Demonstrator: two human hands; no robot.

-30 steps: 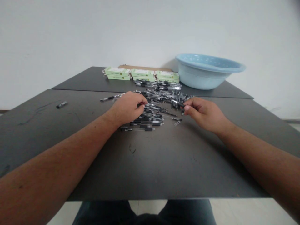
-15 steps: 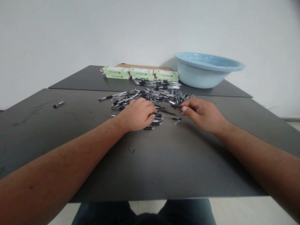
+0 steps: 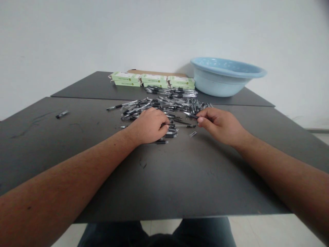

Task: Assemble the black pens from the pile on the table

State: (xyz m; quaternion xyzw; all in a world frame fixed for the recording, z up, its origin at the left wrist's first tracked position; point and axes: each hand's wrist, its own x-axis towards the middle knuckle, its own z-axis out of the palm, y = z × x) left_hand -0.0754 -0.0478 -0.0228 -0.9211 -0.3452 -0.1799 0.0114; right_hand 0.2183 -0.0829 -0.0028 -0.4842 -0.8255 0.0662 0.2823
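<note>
Many clear pens with black grips lie in a loose pile (image 3: 177, 102) at the middle of the table. My left hand (image 3: 151, 126) rests over the near left part of the pile, palm down. Its fingers and thumb are curled together over pens, and what lies between them is hidden. At the pile's right edge my right hand (image 3: 221, 126) pinches a pen (image 3: 190, 115) between thumb and forefinger, its clear end pointing left. Just below that hand lie a small clear cap (image 3: 192, 134) and a black-tipped piece (image 3: 190, 126).
Behind the pile, a row of pens (image 3: 171, 91) lies before stacked light-green boxes (image 3: 154, 79). A light-blue basin (image 3: 223, 82) stands at the back right. One short cap-like piece (image 3: 62, 114) lies far left on the dark table (image 3: 167, 181).
My left hand has moved right and nearer over the pile, uncovering pens on the left. The right hand has kept its pinch on the pen, shifting slightly left.
</note>
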